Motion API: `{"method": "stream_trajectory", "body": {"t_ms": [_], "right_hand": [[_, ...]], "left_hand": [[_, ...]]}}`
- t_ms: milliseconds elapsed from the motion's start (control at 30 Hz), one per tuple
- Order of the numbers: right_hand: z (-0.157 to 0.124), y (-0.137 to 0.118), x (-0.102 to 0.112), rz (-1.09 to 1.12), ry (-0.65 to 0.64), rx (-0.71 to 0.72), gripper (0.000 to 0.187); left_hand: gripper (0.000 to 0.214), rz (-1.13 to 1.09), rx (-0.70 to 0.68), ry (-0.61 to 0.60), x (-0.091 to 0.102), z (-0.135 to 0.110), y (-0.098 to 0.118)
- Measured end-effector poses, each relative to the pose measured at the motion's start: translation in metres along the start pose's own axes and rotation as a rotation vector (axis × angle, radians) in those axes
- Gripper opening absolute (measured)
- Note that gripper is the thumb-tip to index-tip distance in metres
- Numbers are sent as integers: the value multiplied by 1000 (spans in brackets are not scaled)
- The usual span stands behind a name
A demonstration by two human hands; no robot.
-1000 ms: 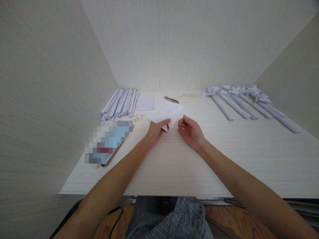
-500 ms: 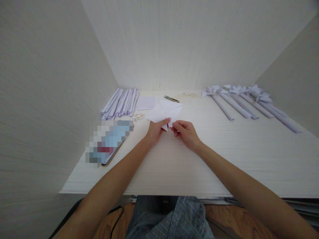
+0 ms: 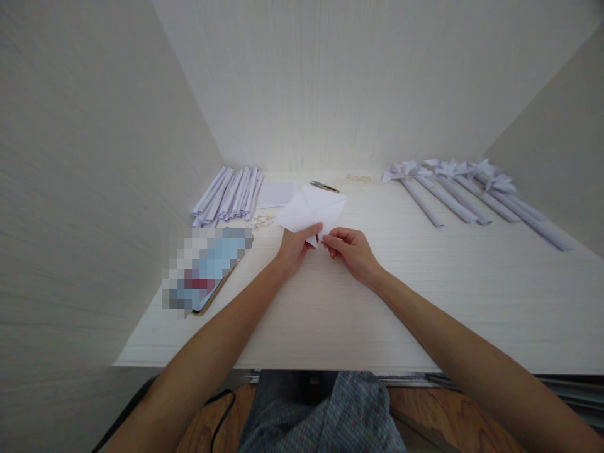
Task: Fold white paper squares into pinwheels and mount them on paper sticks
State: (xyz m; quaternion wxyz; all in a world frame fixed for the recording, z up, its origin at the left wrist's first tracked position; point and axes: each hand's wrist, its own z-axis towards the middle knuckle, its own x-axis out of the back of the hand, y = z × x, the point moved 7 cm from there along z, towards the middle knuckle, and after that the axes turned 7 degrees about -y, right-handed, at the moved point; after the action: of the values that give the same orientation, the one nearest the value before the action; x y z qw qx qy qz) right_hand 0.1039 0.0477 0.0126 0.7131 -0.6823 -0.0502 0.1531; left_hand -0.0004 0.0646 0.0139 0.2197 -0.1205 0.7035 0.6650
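Observation:
A white sheet of paper (image 3: pixel 306 209) with slits cut in it is held up over the table, tilted, in my left hand (image 3: pixel 295 250). My left thumb presses on its front face while the other fingers go behind it. Close to the paper's lower right part, my right hand (image 3: pixel 349 248) is closed in a pinch. Its thumb and forefinger meet at the paper's edge; what is between them is too small to make out. Behind the paper lie small scissors (image 3: pixel 324 187) with dark blades and a stack of white paper squares (image 3: pixel 276 194).
Rolled paper tubes (image 3: pixel 229 195) lie in a bundle at the back left. Several paper pinwheels (image 3: pixel 448 189) on tube handles lie at the back right. Small pale bits (image 3: pixel 262 221) lie left of the paper. A blurred-out phone-like device (image 3: pixel 212 270) rests at the left. Walls enclose the table.
My right fingertips have shifted very slightly left and down at the paper's lower edge. My left hand and the paper have hardly moved.

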Motion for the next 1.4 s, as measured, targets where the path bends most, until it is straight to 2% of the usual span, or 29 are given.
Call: {"method": "stream_trajectory", "body": {"t_ms": [333,767,1000,1067,1233,1400], "right_hand": [[-2,0,-4,58,-47,-7,15],[-2,-2,-4,34,-60,26,16],[-2,-2,-2,49,-54,11,7],[-2,-3,-2,69,-49,4,9],[-3,-6,-5,-122,-37,5,25],[-3,-7,-6,-191,-21,19,26]], "left_hand": [[19,-30,-31,21,2,0,2],[18,-7,-31,13,1,0,0],[18,4,-37,28,1,0,2],[19,19,-36,36,2,0,1],[19,63,-13,23,1,1,-1],[23,74,-23,23,2,0,0]]}}
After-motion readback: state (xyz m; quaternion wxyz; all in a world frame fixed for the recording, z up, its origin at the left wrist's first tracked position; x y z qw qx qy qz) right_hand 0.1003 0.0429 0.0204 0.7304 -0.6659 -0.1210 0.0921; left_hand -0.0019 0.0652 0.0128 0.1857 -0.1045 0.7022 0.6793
